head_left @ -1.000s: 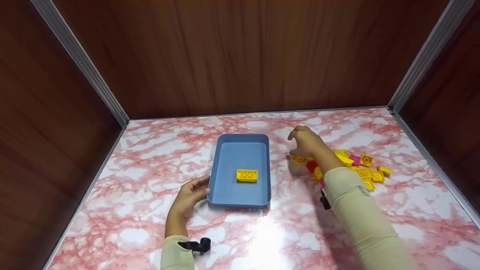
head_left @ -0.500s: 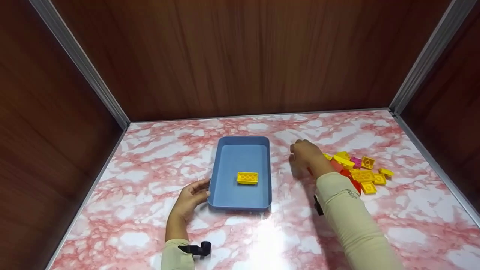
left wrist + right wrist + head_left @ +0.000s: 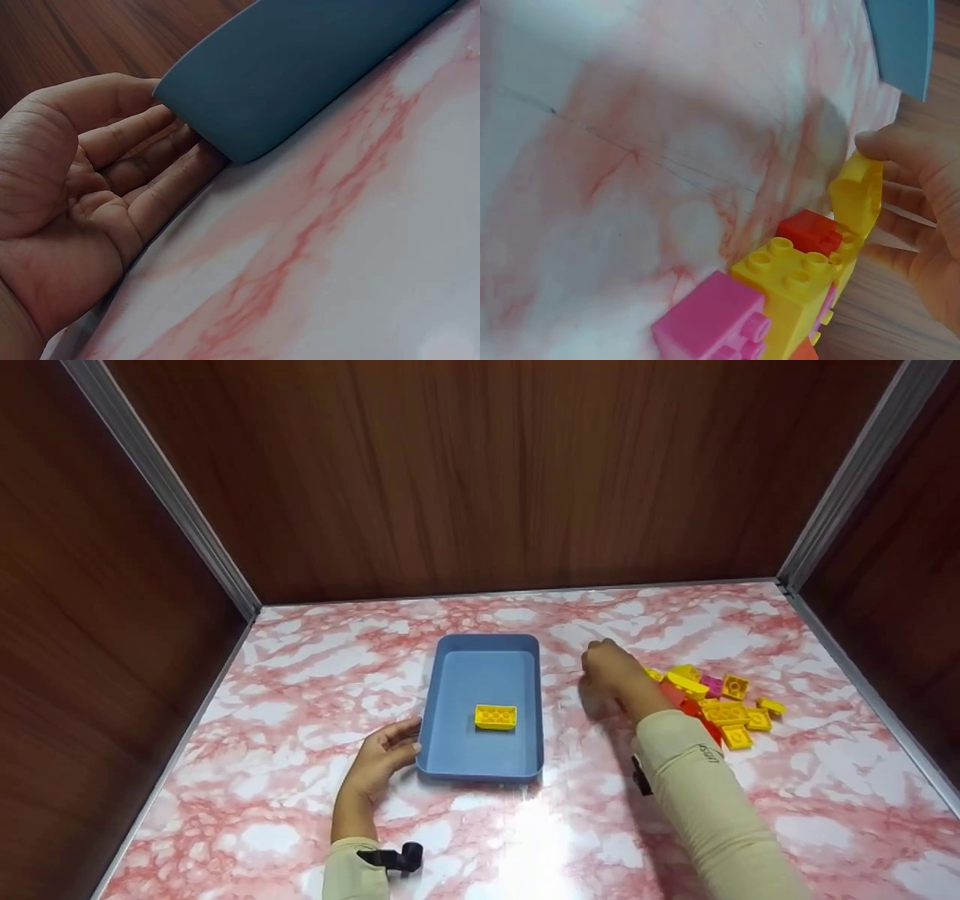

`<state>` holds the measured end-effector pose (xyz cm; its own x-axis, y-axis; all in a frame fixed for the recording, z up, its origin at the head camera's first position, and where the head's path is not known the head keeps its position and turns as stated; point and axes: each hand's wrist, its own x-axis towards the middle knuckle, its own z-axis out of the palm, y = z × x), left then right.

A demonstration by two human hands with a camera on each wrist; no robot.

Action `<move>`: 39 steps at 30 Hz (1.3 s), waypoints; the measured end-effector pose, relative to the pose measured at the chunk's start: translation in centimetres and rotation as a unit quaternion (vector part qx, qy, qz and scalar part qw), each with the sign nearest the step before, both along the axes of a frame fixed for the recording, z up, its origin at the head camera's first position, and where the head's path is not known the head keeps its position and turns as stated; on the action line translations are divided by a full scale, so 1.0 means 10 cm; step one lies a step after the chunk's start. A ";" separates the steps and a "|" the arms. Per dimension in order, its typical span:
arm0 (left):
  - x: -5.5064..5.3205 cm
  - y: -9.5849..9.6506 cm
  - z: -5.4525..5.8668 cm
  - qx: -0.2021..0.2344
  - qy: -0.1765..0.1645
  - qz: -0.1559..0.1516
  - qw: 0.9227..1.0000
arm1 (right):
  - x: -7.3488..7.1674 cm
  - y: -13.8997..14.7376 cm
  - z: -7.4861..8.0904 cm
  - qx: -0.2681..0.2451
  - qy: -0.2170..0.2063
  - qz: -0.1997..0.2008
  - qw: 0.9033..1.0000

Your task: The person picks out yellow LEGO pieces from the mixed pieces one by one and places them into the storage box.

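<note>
My left hand point(image 3: 379, 757) rests beside the front left corner of a blue tray point(image 3: 480, 776). Its fairly straight fingers touch the tray's outer wall in the left wrist view. Inside the tray lies one yellow toy brick point(image 3: 495, 718), hollow side up. To the right of the tray, my right hand point(image 3: 611, 667) pinches a yellow building brick point(image 3: 857, 196) between thumb and fingers, at the left end of the brick pile; the hand hides this brick in the head view. Close by it in the right wrist view are a red brick point(image 3: 808, 230), a studded yellow brick point(image 3: 787, 281) and a pink brick point(image 3: 709, 319).
The pile continues to the right with several yellow bricks point(image 3: 724, 711), a magenta brick point(image 3: 712, 685) and red ones point(image 3: 690, 706). All stand on a pink and white marbled table point(image 3: 300, 660). A brown wood panel point(image 3: 510, 472) rises behind, with more panels at both sides.
My right hand has come down and its fingers have closed on a yellow brick at the pile's left end. The left hand and the tray have stayed in place.
</note>
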<state>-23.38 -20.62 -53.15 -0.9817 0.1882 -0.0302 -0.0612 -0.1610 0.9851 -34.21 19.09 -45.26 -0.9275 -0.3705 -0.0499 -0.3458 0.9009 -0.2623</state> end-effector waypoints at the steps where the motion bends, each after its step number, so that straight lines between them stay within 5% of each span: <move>1: 0.00 0.00 0.00 0.000 0.000 0.000 1.000 | 0.01 0.00 0.02 -0.003 -0.006 -0.006 1.000; 14: -0.01 0.00 0.00 -0.009 0.006 -0.001 1.000 | 0.14 -0.04 0.26 -0.002 0.077 0.077 0.994; 21: 0.00 0.00 0.00 -0.010 0.005 0.004 1.000 | 0.26 -0.24 0.34 -0.006 0.152 0.150 0.977; 30: -0.01 0.01 -0.01 -0.007 0.013 0.003 1.000 | 0.37 -0.63 0.46 0.030 0.136 0.146 0.979; 39: 0.00 0.01 0.00 -0.004 0.007 0.002 1.000 | 0.44 -0.86 0.34 -0.005 0.155 0.223 0.962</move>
